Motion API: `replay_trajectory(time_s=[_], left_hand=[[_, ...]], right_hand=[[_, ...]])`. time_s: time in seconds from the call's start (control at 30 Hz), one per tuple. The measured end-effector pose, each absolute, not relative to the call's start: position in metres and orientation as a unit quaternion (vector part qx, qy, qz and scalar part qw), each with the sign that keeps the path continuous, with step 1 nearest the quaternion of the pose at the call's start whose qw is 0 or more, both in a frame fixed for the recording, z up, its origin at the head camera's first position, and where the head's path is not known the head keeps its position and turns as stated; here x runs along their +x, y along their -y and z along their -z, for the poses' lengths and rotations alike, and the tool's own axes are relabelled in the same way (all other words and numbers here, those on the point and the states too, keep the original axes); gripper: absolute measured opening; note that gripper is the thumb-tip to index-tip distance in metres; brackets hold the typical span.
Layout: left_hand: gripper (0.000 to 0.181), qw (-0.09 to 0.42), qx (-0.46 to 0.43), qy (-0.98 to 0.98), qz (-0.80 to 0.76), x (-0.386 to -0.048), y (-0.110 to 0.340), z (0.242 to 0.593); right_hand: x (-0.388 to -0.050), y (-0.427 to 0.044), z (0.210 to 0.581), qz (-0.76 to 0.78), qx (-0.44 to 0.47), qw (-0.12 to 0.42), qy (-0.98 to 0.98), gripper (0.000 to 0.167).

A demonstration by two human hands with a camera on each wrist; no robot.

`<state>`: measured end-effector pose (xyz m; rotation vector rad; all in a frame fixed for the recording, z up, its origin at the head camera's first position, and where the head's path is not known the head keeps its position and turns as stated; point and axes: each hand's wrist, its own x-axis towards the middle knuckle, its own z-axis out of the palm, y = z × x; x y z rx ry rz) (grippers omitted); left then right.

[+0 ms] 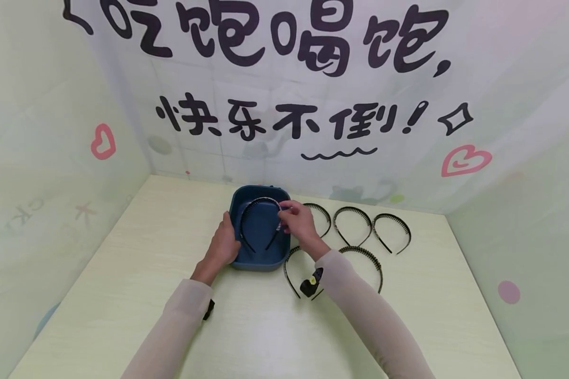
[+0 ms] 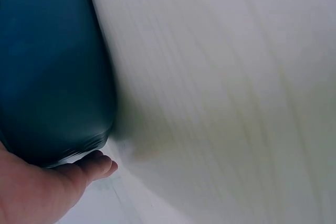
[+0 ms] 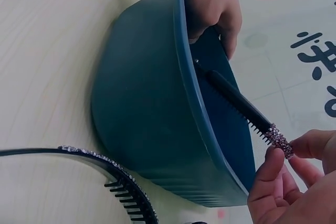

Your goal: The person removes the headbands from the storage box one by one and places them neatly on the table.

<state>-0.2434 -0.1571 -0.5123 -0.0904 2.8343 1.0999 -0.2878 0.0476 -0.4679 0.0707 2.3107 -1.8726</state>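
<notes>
A dark blue plastic bin (image 1: 260, 266) stands toward the back of the table. My left hand (image 1: 224, 244) holds it by the left side, at the rim; some of its fingers are hidden by the wall. With thumb and fingertips, my right hand (image 1: 300, 220) pinches a black toothed headband (image 1: 243, 217) over the bin's opening. Glittering stones cover the gripped part of this headband in the right wrist view, and its end points down into the bin. The left wrist view shows the bin's outer wall (image 2: 58, 66) beside the left hand (image 2: 44, 190).
Several more black toothed headbands lie right of the bin, among them one at the far right (image 1: 410, 234), one beside it (image 1: 352, 208) and one nearer the front (image 1: 381, 273). My right forearm partly covers the front ones. Printed wall sheets (image 1: 270, 163) enclose the pale table (image 1: 265, 337).
</notes>
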Motion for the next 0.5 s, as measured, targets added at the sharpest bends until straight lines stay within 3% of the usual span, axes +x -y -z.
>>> replay_trajectory(time_s=[0.5], left_hand=[[0.082,0.054,-0.026,-0.931,-0.36,-0.244,0.159,0.512]], right_hand=[[-0.286,-0.068,0.466,0.634,0.023,0.091,-0.768,0.026]])
